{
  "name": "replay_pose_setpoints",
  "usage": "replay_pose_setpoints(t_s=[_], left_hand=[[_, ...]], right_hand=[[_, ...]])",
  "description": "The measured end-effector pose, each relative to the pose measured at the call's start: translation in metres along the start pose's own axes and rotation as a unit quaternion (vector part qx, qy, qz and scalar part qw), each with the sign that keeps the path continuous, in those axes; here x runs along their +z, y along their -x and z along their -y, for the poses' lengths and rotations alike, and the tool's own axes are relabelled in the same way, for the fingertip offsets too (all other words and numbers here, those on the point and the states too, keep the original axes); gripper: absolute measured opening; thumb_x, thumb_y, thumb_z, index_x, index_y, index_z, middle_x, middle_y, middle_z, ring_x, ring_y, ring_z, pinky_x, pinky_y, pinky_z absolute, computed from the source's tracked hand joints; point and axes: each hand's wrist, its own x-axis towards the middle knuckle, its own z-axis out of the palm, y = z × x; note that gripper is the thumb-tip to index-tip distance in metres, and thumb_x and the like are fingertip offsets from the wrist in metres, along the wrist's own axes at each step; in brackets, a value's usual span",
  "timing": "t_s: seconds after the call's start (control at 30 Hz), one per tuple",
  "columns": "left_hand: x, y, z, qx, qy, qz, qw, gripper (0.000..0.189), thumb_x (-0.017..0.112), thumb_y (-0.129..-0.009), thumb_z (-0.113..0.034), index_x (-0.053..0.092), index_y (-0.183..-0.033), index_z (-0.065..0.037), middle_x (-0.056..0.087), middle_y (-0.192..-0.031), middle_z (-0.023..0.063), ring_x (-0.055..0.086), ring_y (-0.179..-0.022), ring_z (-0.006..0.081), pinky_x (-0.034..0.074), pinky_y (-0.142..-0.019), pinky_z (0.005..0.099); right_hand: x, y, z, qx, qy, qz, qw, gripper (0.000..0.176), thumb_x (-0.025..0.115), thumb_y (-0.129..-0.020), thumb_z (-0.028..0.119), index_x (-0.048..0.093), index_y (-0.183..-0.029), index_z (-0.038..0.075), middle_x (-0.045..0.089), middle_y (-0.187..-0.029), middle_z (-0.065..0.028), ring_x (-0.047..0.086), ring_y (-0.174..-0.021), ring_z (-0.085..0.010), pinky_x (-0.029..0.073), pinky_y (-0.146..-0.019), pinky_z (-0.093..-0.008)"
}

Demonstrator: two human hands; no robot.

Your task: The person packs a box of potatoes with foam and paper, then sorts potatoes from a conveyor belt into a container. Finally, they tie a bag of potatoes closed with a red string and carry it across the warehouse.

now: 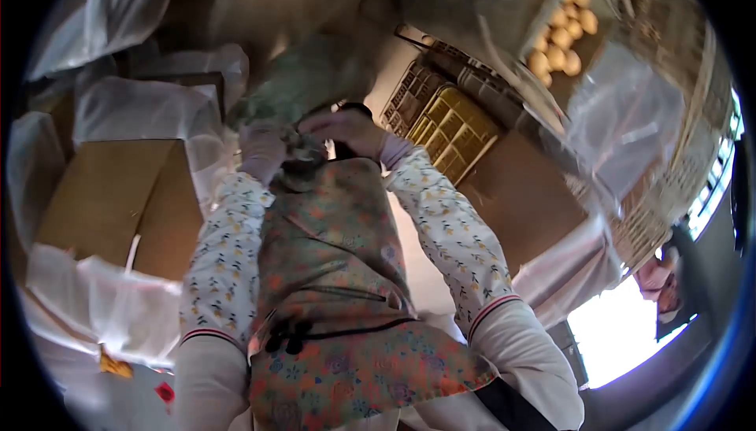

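My left hand (263,147) is closed at the left side of a crumpled grey-green bundle (303,154), which looks like the gathered top of a bag. From the other side my right hand (350,130) reaches in, its fingers bent and pressed against the same bundle. Just beyond both hands lies a blurred green sack-like shape (311,77). White patterned sleeve covers run up both forearms, and a flowered apron (331,234) hangs below the hands.
On the left stands a cardboard box (110,191) among clear plastic sheeting (142,108). Yellow crates (453,132) and a brown cardboard panel (524,195) are to the right. Several eggs (561,37) lie in a container at the upper right, near a wicker basket (657,203).
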Motion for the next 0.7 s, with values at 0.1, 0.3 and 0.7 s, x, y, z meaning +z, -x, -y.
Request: replay_pose_setpoints(t_s=[0.1,0.3,0.7], left_hand=[[0.046,-0.020,0.008,-0.075,0.165,-0.009,0.983,0.039,0.052,-0.083,-0.021,0.059,-0.121,-0.019,0.063,-0.113,0.0080,0.054,-0.116,0.0223,0.027,-0.107,0.0428],[0.081,-0.040,-0.034,-0.039,0.255,-0.180,0.949,0.035,0.055,-0.082,-0.024,0.061,-0.116,-0.017,0.063,-0.101,0.0072,0.058,-0.104,0.0273,0.036,-0.101,0.0438],[0.141,0.001,0.008,-0.173,0.471,-0.158,0.851,0.030,0.049,-0.092,-0.020,0.066,-0.111,-0.004,0.064,-0.114,0.0134,0.058,-0.108,0.0303,0.045,-0.094,0.0419]], right_hand=[[-0.081,-0.030,-0.037,0.021,0.070,-0.196,0.978,0.026,0.057,-0.090,0.010,0.064,-0.115,0.004,0.067,-0.102,-0.0069,0.061,-0.089,-0.0131,0.048,-0.080,-0.0295],[-0.226,-0.134,-0.121,0.094,0.572,-0.388,0.717,0.044,0.061,-0.086,0.033,0.059,-0.119,0.005,0.063,-0.089,-0.0085,0.059,-0.080,-0.0211,0.049,-0.074,-0.0349],[-0.479,-0.310,-0.090,0.202,0.750,-0.415,0.474,0.041,0.055,-0.087,0.022,0.052,-0.123,0.004,0.056,-0.123,-0.0151,0.052,-0.117,-0.0314,0.044,-0.097,-0.0441]])
